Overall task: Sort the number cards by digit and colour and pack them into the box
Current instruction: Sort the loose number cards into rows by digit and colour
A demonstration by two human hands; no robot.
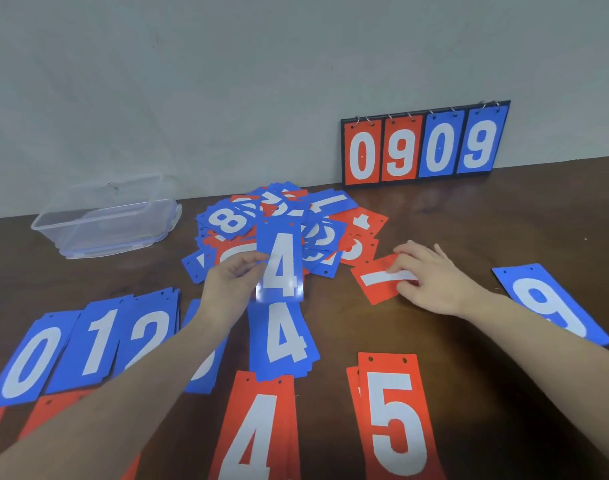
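At the far left of the dark wooden table point(469, 216) a clear plastic box point(105, 220) stands open near the wall. In front of it, along the near edge, lie blue piles showing 0 point(31, 362), 1 point(98, 344) and 2 point(147, 334), each overlapping the next, with red cards partly hidden under the forearm. The left hand point(232, 278) pinches a blue 4 card point(280, 268) by its left edge between thumb and curled fingers, holding it upright above the blue 4 pile point(284, 337), which overlaps the top of a red 4 pile point(258, 431). Behind the held card sits the unsorted heap point(279, 216) of mixed blue and red cards. To the right, the right hand point(431, 275) rests on a red 1 card point(382, 280) lying sideways on the table, fingers curled over its right end and thumb at its near edge. A red 5 pile point(395, 417) lies nearer; a blue 9 card point(552, 306) lies far right; a scoreboard point(424, 147) reading 0909 leans on the wall
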